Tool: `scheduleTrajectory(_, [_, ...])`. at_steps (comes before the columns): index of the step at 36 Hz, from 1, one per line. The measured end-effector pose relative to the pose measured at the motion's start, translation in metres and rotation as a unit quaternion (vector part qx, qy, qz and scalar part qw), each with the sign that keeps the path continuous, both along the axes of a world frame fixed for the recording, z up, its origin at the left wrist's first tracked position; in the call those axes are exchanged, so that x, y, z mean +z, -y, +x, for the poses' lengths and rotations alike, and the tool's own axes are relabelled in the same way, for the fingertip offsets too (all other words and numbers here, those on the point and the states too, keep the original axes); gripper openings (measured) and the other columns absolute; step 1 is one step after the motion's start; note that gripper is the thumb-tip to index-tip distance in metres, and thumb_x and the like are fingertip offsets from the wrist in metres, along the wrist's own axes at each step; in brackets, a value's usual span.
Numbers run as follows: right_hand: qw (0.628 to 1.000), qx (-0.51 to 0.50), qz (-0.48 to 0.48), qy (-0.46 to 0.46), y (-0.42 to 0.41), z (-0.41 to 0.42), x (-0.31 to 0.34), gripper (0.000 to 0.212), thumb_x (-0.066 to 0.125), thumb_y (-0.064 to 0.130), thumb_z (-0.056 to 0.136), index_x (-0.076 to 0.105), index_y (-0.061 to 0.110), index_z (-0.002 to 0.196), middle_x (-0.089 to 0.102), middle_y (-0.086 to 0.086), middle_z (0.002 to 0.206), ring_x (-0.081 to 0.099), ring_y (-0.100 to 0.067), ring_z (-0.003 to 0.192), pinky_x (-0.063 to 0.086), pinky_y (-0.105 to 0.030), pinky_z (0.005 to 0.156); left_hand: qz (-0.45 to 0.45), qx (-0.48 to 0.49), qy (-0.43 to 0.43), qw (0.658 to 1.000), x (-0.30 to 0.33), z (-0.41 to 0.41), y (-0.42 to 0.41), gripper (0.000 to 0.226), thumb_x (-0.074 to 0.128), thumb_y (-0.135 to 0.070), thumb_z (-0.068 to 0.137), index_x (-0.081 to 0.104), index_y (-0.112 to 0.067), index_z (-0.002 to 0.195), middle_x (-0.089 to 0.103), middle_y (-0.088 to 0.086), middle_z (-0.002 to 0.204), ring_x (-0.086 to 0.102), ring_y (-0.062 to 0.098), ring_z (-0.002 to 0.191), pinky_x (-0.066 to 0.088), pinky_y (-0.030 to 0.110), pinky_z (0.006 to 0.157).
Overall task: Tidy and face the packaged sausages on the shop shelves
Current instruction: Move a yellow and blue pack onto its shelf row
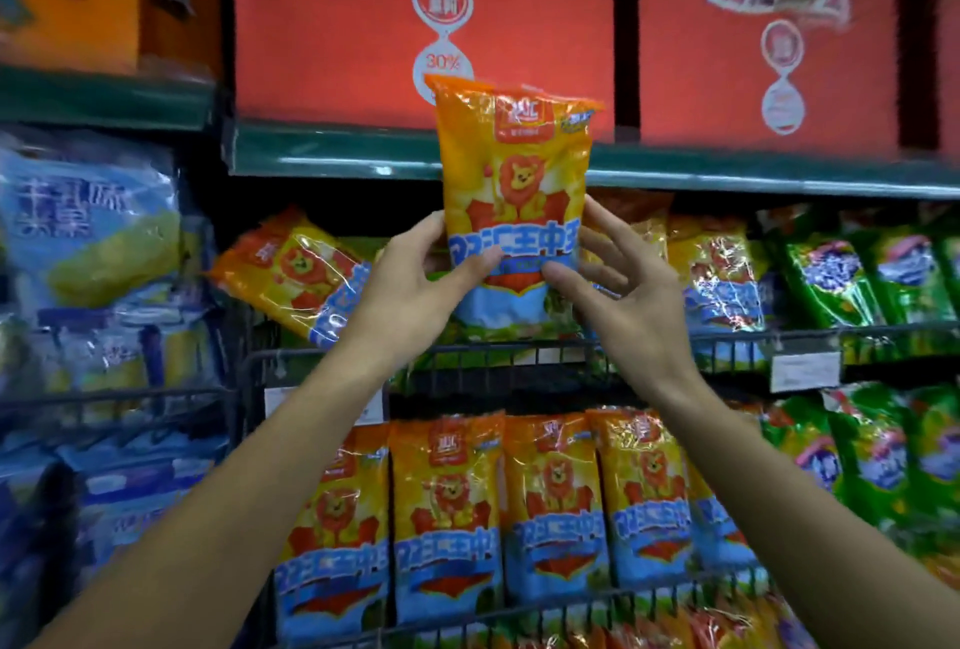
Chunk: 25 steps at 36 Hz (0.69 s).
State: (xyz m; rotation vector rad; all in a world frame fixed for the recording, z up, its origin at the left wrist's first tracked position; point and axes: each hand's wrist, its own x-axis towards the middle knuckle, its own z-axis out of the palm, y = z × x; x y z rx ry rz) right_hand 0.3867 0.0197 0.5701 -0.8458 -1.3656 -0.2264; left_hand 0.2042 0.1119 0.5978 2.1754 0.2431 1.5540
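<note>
two bare hands hold an upright orange-and-yellow plastic sausage packet with a lion picture [511, 201] in front of the middle wire shelf [519, 355]. the left hand [415, 279] pinches its lower left edge; the right hand [618, 279] pinches its lower right edge, fingers [605, 227] spread behind.

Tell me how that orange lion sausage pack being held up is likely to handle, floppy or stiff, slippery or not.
The orange lion pack probably stays fairly stiff: gripped only near its bottom by the left hand and right hand, it stands upright without drooping. Its glossy film looks slippery, so a loose pinch might slide. The crinkled top edge suggests only the ends are floppy.
</note>
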Motion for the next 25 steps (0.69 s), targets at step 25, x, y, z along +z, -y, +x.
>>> scheduleTrajectory(25, [0.968, -0.129, -0.181, 0.114, -0.012, 0.047, -0.009, 0.063, 0.064, 0.025, 0.099, 0.026, 0.040, 0.148, 0.045, 0.041, 0.105, 0.053, 0.031, 0.090, 0.044, 0.002, 0.082, 0.010, 0.058, -0.148, 0.987, -0.014, 0.030, -0.024, 0.032, 0.056, -0.037, 0.104, 0.055, -0.031, 0.135, 0.068, -0.012, 0.125, 0.065, 0.006, 0.114, 0.055, 0.030, 0.096])
